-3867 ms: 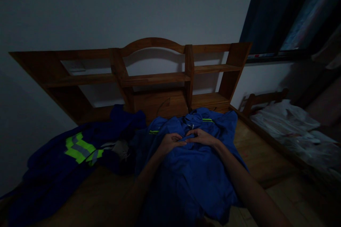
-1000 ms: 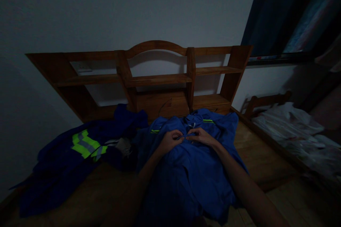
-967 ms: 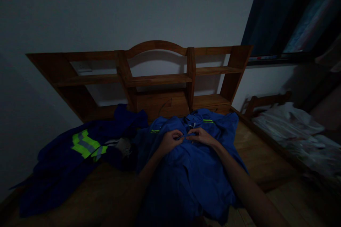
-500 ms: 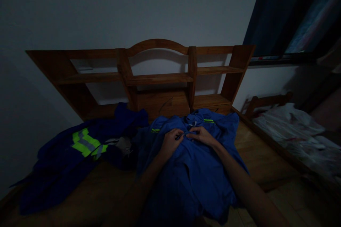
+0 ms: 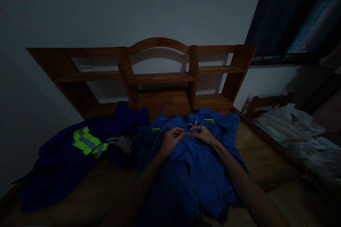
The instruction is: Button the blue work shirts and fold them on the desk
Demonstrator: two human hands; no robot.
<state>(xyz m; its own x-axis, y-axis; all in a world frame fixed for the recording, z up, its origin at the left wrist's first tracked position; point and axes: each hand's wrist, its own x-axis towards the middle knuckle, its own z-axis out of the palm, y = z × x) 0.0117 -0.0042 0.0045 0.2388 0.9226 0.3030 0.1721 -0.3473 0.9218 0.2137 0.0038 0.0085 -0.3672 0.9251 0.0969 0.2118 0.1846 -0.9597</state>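
A blue work jacket (image 5: 197,170) with thin yellow-green stripes on its chest lies spread over the wooden desk. Both hands meet at its front, near the collar. My left hand (image 5: 172,139) pinches the cloth at the front edge between thumb and fingers. Opposite it, my right hand (image 5: 204,135) also has its thumb and fingertips closed on the front edge. Their fingertips almost touch. Whether a button or zip sits between them is too dark and small to tell.
Left of the jacket lies a darker blue garment (image 5: 61,165) with reflective bands (image 5: 89,142), beside a greyish bundle (image 5: 124,144). A wooden shelf unit (image 5: 160,78) stands at the desk's back. Right of the desk (image 5: 255,145), white plastic bags (image 5: 290,120) rest near a wooden chair back (image 5: 269,102).
My fingertips have drawn slightly closer together at the jacket's front edge. The jacket and the other garment lie as before; the view has shifted a little.
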